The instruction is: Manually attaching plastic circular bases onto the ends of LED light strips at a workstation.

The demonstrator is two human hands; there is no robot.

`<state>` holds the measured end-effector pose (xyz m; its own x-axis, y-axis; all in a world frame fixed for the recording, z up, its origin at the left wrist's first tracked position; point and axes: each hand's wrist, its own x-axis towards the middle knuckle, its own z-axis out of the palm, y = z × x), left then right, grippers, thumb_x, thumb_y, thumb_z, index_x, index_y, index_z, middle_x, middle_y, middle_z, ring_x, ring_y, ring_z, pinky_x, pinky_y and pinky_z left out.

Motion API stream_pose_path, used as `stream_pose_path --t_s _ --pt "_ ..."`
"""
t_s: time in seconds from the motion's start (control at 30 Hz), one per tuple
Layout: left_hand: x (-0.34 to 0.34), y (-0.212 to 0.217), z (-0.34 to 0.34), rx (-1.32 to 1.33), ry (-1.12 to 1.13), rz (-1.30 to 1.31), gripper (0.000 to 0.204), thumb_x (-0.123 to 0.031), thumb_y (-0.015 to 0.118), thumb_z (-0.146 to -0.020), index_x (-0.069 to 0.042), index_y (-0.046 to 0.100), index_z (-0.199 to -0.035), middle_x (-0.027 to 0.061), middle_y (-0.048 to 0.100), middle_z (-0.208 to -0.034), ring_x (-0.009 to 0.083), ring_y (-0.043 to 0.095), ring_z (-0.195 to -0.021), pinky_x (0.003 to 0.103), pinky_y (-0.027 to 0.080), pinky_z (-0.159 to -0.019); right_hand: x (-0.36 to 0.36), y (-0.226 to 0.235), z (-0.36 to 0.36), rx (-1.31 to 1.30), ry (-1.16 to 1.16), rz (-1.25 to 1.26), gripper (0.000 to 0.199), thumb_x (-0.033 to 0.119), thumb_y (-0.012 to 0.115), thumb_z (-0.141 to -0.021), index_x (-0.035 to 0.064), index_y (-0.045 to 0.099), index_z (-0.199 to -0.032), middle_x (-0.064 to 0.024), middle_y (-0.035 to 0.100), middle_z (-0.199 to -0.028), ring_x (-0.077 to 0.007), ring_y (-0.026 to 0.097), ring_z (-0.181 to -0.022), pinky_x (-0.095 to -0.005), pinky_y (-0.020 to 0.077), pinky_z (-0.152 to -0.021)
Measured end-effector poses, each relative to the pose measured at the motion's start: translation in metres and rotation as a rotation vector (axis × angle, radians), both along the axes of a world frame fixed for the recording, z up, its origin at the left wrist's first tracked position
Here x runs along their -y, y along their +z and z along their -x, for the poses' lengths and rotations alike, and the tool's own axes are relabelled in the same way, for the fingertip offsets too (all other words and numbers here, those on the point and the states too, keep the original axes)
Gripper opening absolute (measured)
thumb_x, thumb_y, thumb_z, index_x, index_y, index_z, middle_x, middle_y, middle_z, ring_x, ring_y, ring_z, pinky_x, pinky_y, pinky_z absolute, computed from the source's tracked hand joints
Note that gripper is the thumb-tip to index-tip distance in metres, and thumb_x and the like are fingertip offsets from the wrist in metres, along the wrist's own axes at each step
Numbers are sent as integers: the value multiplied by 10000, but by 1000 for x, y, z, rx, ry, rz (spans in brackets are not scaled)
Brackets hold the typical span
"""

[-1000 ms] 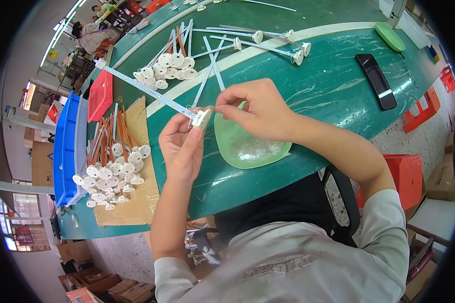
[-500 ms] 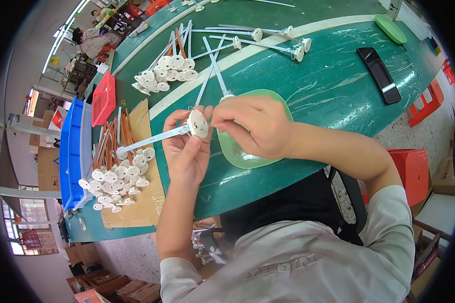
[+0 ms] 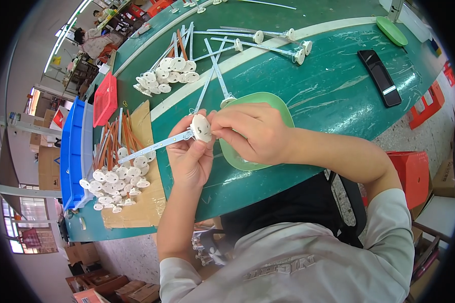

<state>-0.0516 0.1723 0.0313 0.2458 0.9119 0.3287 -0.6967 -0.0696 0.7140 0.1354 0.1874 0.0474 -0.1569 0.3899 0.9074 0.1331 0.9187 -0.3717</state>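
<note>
My left hand (image 3: pixel 189 164) holds a white strip light (image 3: pixel 156 147) by its round white end cap (image 3: pixel 201 128), with the strip pointing out to the left. At the cap's face, the thumb and fingers of my right hand (image 3: pixel 260 132) are pinched together; whatever is between them is too small to make out. Below that hand, a light green bowl (image 3: pixel 231 153) rests on the table, partly covered by it. Just beyond the bowl lies another strip (image 3: pixel 218 76), its cap against the bowl's far edge.
Many capped strips (image 3: pixel 119 182) lie heaped on cardboard (image 3: pixel 147 199) at left, with another heap (image 3: pixel 169 73) farther back. A blue bin (image 3: pixel 72 151) and red basket (image 3: pixel 105 100) stand at far left. A black phone (image 3: pixel 379 77) and green dish (image 3: pixel 391 31) lie right.
The held strip's far end has swung slightly down, and its cap has turned to show more of its face. My right hand has shifted a little lower, still pinched at the cap.
</note>
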Motion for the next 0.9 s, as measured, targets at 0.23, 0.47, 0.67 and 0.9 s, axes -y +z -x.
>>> stream_pose_path --t_s 0.23,0.47,0.67,0.9 --pt "1 -5 -5 -3 33 77 489 63 738 -810 -12 578 -1267 214 570 -1327 264 611 -1180 379 568 -958 0 -1 -2 36 -44 -52 144 -13 703 -798 11 636 -923 -117 676 -841 -275 658 -678 -339 521 -581" --pt "-4 1 -1 -104 107 78 463 83 734 -801 13 599 -1238 207 625 -1251 235 637 -1128 343 545 -963 -4 -1 1 162 -48 -20 184 -19 711 -764 10 645 -934 -130 676 -849 -289 665 -687 -357 523 -586" --pt "-8 33 0 -587 199 26 566 91 761 -771 53 552 -1295 136 678 -1110 192 665 -1020 307 545 -906 -15 4 -15 318 -45 -136 253 7 730 -756 15 649 -996 -118 676 -842 -281 665 -707 -363 526 -596" --pt "2 80 99 -1408 757 -63 359 -129 761 -809 81 653 -1079 153 715 -858 174 703 -784 304 562 -732 -22 10 -25 478 -98 4 287 38 737 -779 54 638 -1048 -100 658 -793 -286 651 -698 -370 524 -592"
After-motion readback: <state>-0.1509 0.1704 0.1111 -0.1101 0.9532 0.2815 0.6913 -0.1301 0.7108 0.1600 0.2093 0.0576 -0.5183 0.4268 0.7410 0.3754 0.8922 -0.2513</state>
